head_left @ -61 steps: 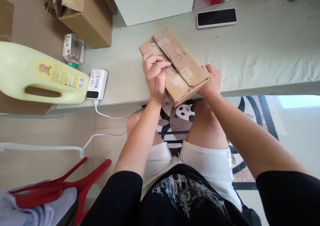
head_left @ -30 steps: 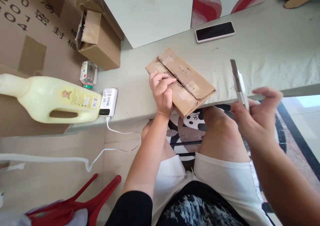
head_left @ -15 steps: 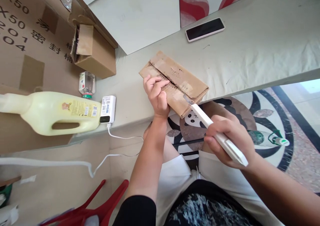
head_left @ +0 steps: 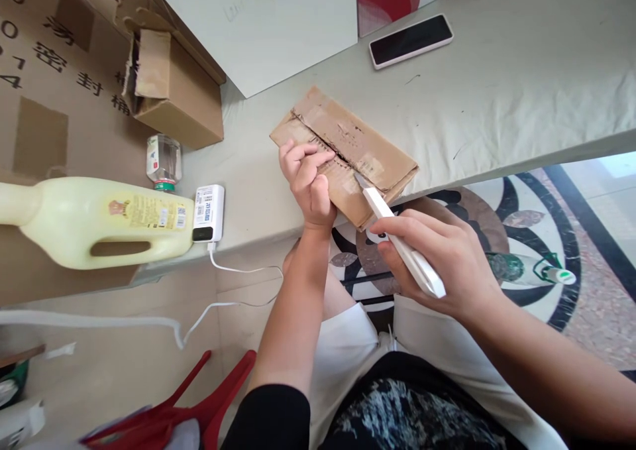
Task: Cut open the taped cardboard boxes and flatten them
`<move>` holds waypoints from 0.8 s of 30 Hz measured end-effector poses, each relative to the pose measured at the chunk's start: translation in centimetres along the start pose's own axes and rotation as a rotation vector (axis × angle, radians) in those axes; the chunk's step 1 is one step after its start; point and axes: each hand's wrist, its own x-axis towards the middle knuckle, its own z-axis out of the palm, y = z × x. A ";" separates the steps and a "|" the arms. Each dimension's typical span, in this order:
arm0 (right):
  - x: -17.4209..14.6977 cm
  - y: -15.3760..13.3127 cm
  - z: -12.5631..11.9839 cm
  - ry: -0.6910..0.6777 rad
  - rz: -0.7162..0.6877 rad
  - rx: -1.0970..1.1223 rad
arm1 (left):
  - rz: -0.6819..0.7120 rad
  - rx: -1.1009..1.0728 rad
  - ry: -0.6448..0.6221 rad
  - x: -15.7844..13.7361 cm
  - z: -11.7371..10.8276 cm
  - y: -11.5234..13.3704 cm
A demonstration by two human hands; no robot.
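Observation:
A flattened cardboard box (head_left: pixel 370 142) lies aslant on the cloth-covered table, its near corner jutting past the edge. A dark, torn slit runs lengthwise across its face. My left hand (head_left: pixel 311 181) grips the near side of the box, with bent fingers pressed onto the top near the slit; the underside of that grip is hidden. In my right hand (head_left: pixel 432 254) is a white utility knife (head_left: pixel 397 231), fingers closed round its handle. The metal blade is out, and its tip touches the cardboard at the right end of the slit.
Farther back lies a phone (head_left: pixel 411 41) beside a white panel (head_left: pixel 278 32). To the left are an open carton (head_left: pixel 186 95), a small jar (head_left: pixel 163 162), a pale yellow jug (head_left: pixel 114 221) and a white power bank (head_left: pixel 209 211) with its cable. A bottle (head_left: pixel 521 269) is on the floor.
The knife has moved up and left, its blade going from the box's near right edge to the slit. My left hand keeps its hold on the box. The view has shifted slightly.

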 end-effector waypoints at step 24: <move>-0.4 0.3 0.5 0.111 0.031 -0.006 | 0.030 -0.038 -0.003 0.0 0.1 -0.3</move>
